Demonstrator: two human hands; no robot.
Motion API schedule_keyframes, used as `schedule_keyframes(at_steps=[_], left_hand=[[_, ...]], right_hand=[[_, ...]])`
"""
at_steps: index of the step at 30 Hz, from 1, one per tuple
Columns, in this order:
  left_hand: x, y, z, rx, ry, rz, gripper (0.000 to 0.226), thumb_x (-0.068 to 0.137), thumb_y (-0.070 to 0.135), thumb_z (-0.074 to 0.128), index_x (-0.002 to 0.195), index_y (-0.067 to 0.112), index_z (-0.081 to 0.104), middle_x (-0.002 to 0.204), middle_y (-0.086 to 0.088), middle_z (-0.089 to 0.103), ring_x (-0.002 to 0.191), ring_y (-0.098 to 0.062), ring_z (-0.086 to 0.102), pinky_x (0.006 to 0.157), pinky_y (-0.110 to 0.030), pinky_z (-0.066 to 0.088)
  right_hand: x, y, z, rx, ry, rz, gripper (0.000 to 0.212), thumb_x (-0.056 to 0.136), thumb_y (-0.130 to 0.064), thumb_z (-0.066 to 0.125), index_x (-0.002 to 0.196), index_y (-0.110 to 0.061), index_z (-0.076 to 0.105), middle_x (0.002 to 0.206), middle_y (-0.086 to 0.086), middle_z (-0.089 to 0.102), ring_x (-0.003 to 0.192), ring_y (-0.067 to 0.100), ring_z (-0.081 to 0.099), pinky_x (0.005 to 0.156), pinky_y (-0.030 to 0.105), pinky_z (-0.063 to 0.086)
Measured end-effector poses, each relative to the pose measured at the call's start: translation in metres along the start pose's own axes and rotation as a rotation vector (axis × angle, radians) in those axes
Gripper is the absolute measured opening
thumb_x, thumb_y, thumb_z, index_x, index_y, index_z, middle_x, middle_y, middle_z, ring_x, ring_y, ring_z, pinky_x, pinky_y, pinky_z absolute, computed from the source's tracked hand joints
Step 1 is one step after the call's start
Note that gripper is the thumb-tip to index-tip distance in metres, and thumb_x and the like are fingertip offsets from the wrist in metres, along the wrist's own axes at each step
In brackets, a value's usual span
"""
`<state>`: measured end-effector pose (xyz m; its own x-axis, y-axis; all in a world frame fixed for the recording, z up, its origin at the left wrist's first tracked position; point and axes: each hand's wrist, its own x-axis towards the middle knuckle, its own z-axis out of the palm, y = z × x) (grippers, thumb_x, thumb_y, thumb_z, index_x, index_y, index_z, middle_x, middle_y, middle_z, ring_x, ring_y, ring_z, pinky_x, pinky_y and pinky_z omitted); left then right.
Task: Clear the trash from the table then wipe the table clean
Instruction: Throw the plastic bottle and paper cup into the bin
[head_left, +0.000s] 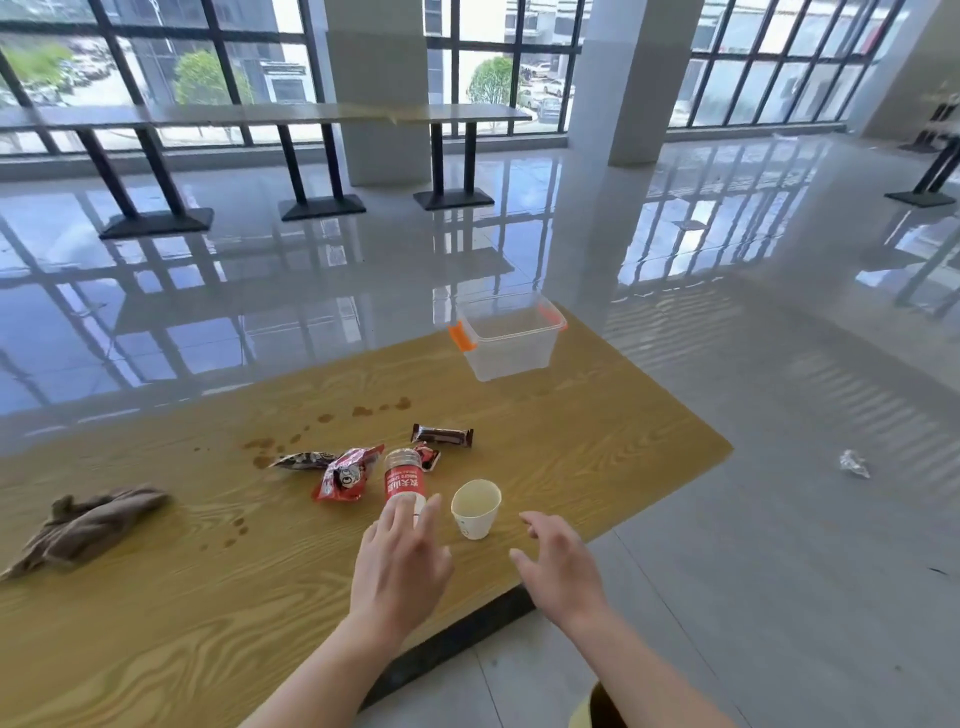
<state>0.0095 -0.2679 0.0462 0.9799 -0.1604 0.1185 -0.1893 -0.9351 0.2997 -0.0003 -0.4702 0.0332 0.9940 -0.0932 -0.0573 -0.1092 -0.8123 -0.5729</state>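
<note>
On the wooden table (597, 431) lies a plastic bottle with a red label (403, 479), on its side. My left hand (402, 566) hovers open over its near end and hides the cap end. A white paper cup (476, 508) stands upright just right of the bottle. My right hand (558, 564) is open beside the cup, apart from it. A red snack wrapper (344, 474), a dark crumpled wrapper (304, 460), a small red wrapper (428, 457) and a brown bar wrapper (442, 435) lie behind the bottle. Brown spill spots (363, 411) mark the table.
A crumpled brown cloth (88, 525) lies at the table's left. A clear plastic bin with orange latches (508, 343) stands at the far corner. A crumpled piece of trash (853, 463) lies on the shiny floor to the right. Other tables (311, 114) stand by the windows.
</note>
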Motion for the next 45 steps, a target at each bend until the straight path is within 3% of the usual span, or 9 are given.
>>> schedule_keyframes(at_steps=[5,10,15,22,25,29,34,45], left_hand=[[0.019,-0.023,0.005,0.01,-0.033,-0.058,0.059,0.089,0.035,0.056,0.143,0.016,0.043,0.139,-0.011,0.051,0.13,-0.028,0.047,0.095,-0.041,0.048],[0.038,-0.041,0.021,-0.024,-0.131,-0.156,0.063,0.091,0.04,0.048,0.148,0.02,0.032,0.132,-0.005,0.049,0.12,-0.023,0.048,0.086,-0.034,0.049],[0.059,-0.05,0.04,-0.178,-0.235,-0.336,0.062,0.089,0.042,0.051,0.143,0.021,0.028,0.116,-0.005,0.046,0.1,-0.024,0.05,0.079,-0.035,0.048],[0.087,-0.055,0.061,-0.257,-0.29,-0.42,0.072,0.085,0.045,0.064,0.141,0.024,0.025,0.123,-0.007,0.043,0.107,-0.027,0.052,0.079,-0.035,0.047],[0.089,-0.056,0.067,-0.271,-0.291,-0.415,0.076,0.083,0.038,0.066,0.143,0.024,0.022,0.121,-0.006,0.041,0.104,-0.027,0.053,0.078,-0.035,0.048],[0.085,-0.057,0.071,-0.295,-0.264,-0.42,0.082,0.078,0.032,0.066,0.145,0.027,0.02,0.113,-0.003,0.038,0.096,-0.026,0.053,0.071,-0.033,0.045],[0.077,-0.06,0.069,-0.295,-0.248,-0.395,0.079,0.073,0.033,0.069,0.139,0.03,0.025,0.104,0.001,0.035,0.088,-0.022,0.048,0.069,-0.034,0.045],[0.067,-0.032,0.049,-0.335,-0.195,-0.307,0.083,0.07,0.031,0.07,0.139,0.034,0.025,0.107,0.002,0.038,0.089,-0.022,0.052,0.071,-0.036,0.048]], right_hand=[[0.032,-0.026,0.011,-0.033,-0.013,-0.037,0.051,0.089,-0.029,0.068,0.137,-0.02,0.053,0.123,0.002,0.059,0.112,0.019,0.055,0.09,0.029,0.046],[0.059,-0.038,0.027,-0.088,-0.062,-0.049,0.053,0.087,-0.033,0.071,0.135,-0.022,0.052,0.131,0.002,0.052,0.12,0.022,0.046,0.098,0.033,0.043],[0.083,-0.043,0.041,-0.201,-0.149,-0.057,0.066,0.087,-0.036,0.07,0.145,-0.029,0.039,0.153,0.002,0.03,0.136,0.028,0.028,0.109,0.039,0.037],[0.107,-0.044,0.054,-0.318,-0.32,-0.025,0.078,0.089,-0.033,0.068,0.149,-0.048,0.021,0.162,-0.001,0.008,0.145,0.031,0.013,0.118,0.045,0.027],[0.112,-0.043,0.06,-0.307,-0.332,-0.023,0.073,0.09,-0.028,0.067,0.148,-0.045,0.027,0.159,0.0,0.017,0.142,0.03,0.019,0.116,0.044,0.029],[0.112,-0.038,0.065,-0.274,-0.283,-0.037,0.058,0.089,-0.025,0.065,0.142,-0.034,0.041,0.141,0.003,0.038,0.126,0.027,0.036,0.103,0.04,0.041],[0.106,-0.031,0.06,-0.234,-0.246,-0.021,0.057,0.087,-0.024,0.066,0.14,-0.03,0.044,0.13,0.005,0.043,0.117,0.025,0.04,0.097,0.037,0.042],[0.08,-0.005,0.029,-0.216,-0.15,0.003,0.058,0.085,-0.031,0.07,0.138,-0.032,0.046,0.127,0.002,0.046,0.115,0.024,0.043,0.092,0.033,0.043]])
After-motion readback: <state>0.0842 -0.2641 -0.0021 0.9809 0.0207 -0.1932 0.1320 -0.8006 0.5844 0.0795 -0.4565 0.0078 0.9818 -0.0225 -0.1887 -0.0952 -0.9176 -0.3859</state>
